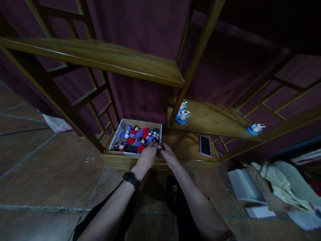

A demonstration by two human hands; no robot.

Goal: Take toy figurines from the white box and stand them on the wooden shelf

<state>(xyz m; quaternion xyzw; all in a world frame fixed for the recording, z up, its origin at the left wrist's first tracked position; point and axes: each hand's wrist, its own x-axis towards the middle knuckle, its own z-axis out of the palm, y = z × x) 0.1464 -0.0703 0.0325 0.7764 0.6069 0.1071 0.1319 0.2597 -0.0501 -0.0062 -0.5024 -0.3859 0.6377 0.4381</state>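
A shallow white cardboard box (115,135) sits on the low wooden ledge, filled with several small figurines (139,135) on red, blue and black round bases. My left hand (149,151), with a black band on the wrist, is at the box's near right corner, its fingers curled downward and partly hidden. Just beside it, outside the box, my right hand (167,154) has its fingers pinched together. Between the two hands shows a small pale blue and white piece (159,146), seemingly a figurine, mostly covered by fingers.
Two blue-and-white figurines (182,116) stand by the post on the wooden shelf (208,117); another figurine (255,129) is at its right end. A phone (205,146) lies on the ledge. White boxes (245,184) and cloth (276,180) lie on the floor at right.
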